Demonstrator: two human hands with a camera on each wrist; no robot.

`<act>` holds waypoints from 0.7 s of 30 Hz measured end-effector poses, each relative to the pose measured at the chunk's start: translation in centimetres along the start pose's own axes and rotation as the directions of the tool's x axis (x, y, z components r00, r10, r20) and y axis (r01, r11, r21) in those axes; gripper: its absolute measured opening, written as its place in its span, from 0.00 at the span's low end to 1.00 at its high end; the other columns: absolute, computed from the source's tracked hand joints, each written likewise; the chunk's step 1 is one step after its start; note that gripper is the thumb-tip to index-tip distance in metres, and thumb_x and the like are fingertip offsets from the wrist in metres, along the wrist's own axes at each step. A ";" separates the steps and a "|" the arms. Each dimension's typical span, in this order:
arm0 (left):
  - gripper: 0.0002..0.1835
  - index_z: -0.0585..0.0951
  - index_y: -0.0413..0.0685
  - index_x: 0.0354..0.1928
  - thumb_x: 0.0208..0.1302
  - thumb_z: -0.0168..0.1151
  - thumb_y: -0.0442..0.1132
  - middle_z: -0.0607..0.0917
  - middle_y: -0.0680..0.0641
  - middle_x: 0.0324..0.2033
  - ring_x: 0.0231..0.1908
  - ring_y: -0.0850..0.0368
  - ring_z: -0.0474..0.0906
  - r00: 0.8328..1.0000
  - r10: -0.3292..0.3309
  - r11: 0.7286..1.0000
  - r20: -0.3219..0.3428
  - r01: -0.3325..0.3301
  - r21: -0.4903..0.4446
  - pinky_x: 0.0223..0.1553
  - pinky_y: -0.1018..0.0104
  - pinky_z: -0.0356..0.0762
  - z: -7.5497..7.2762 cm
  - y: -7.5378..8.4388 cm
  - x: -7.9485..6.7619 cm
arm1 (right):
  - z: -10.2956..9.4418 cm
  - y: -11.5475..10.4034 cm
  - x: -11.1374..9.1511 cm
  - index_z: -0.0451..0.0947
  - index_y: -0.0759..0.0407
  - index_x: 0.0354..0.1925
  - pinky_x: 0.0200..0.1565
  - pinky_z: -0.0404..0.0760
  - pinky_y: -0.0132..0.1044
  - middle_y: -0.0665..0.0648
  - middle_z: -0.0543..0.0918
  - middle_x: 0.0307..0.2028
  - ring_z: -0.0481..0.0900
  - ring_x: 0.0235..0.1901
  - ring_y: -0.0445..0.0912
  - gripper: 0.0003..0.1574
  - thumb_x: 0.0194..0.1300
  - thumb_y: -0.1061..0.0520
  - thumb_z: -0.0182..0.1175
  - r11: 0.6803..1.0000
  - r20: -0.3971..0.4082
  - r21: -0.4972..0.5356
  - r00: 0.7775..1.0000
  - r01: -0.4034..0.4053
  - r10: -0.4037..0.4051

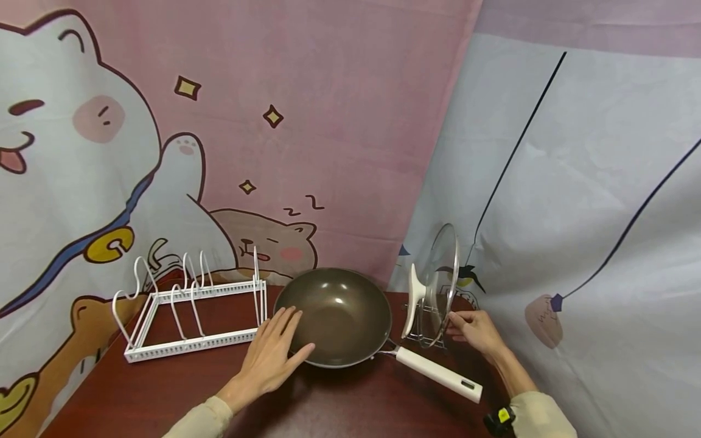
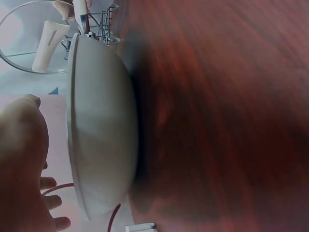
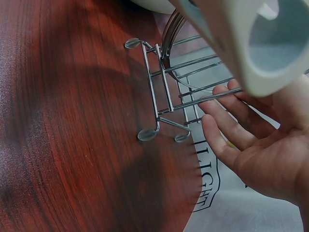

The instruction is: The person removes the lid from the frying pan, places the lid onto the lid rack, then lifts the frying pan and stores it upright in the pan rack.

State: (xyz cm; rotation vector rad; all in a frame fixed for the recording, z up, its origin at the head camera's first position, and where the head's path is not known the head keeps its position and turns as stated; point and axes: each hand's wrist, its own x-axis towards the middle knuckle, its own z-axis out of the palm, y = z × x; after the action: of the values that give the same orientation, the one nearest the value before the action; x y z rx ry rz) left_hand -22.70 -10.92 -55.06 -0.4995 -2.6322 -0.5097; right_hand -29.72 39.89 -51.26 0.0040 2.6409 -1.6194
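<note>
A brown-lined wok (image 1: pixel 335 319) rests on the table, its long cream handle (image 1: pixel 438 372) pointing to the lower right. My left hand (image 1: pixel 272 351) is at the wok's left rim, fingers straight and spread, and nothing is held; whether it touches the rim I cannot tell. To the right, a glass lid (image 1: pixel 452 267) with a metal rim and a cream grip (image 1: pixel 415 298) stands upright in a small wire rack (image 3: pixel 164 92). My right hand (image 1: pixel 477 331) is beside the lid's lower edge, its extended fingertips (image 3: pixel 219 92) at the rack's wires. Exact contact is unclear.
A white rack (image 1: pixel 191 344) with several upright loops stands on the left of the table, close to the wok. The dark red table (image 1: pixel 350 407) meets a cartoon-printed cloth (image 1: pixel 339 121) at the back and a pale cloth (image 1: pixel 613 213) on the right.
</note>
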 end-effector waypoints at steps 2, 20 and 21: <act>0.45 0.73 0.42 0.82 0.79 0.64 0.68 0.76 0.36 0.81 0.82 0.31 0.71 1.000 -0.014 1.000 -0.006 0.014 0.004 0.80 0.30 0.71 0.2 -0.3 -0.3 | 0.0 -0.1 0.0 0.85 0.80 0.59 0.48 0.97 0.49 0.61 0.96 0.40 0.97 0.44 0.54 0.23 0.88 0.57 0.59 1.000 -0.002 -0.005 1.000 0.002 -0.002; 0.48 0.73 0.36 0.81 0.76 0.68 0.66 0.75 0.30 0.80 0.82 0.29 0.71 0.992 -0.128 0.992 -0.020 0.128 -0.003 0.77 0.29 0.74 0.9 -1.5 -1.9 | 0.1 -0.2 -0.1 0.87 0.78 0.57 0.47 0.97 0.47 0.66 0.96 0.42 0.97 0.46 0.58 0.21 0.87 0.59 0.59 0.999 -0.029 -0.049 1.000 -0.006 0.004; 0.48 0.73 0.36 0.81 0.76 0.68 0.67 0.75 0.30 0.81 0.82 0.30 0.71 0.991 -0.132 0.991 -0.018 0.132 -0.002 0.77 0.29 0.74 1.0 -1.5 -1.9 | 0.2 -0.2 -0.1 0.87 0.78 0.56 0.47 0.97 0.47 0.66 0.96 0.42 0.97 0.46 0.58 0.20 0.87 0.59 0.60 0.999 -0.034 -0.048 0.999 -0.009 0.007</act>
State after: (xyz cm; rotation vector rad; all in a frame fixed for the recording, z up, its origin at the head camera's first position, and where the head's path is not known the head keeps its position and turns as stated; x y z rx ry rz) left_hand -22.00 -12.32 -57.16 -0.3206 -2.6601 -0.5531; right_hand -29.61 39.66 -51.17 0.0407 2.7006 -1.5675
